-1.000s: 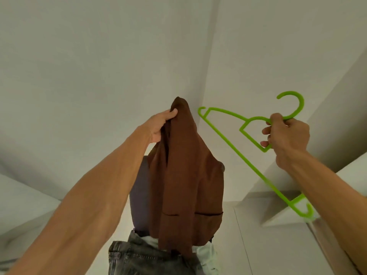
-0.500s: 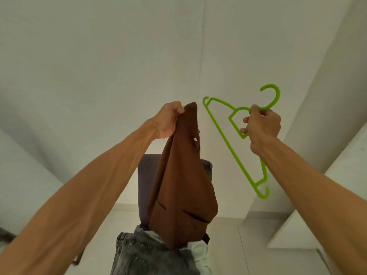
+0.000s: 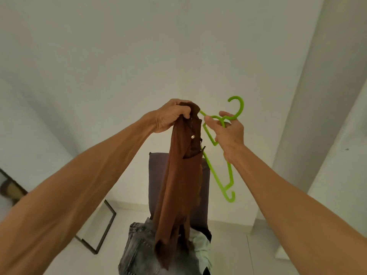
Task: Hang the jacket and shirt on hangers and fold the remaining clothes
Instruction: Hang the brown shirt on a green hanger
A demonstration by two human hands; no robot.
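Left hand (image 3: 172,116) fingers clamp the jacket (image 3: 178,185) collar high above the chair (image 3: 158,175); the cloth hangs soft and limp. Right hand (image 3: 229,133) fingers curl round the stiff, light hanger (image 3: 242,106) neck, probably the steadiest hold.

A dark grey-purple upholstered chair back (image 3: 156,175) stands at lower centre. A thin black rectangular metal frame (image 3: 106,233) sits at lower left, below the white wall (image 3: 119,56).

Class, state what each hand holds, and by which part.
The left hand grips the brown jacket at its top. The right hand holds the green hanger just below its hook.
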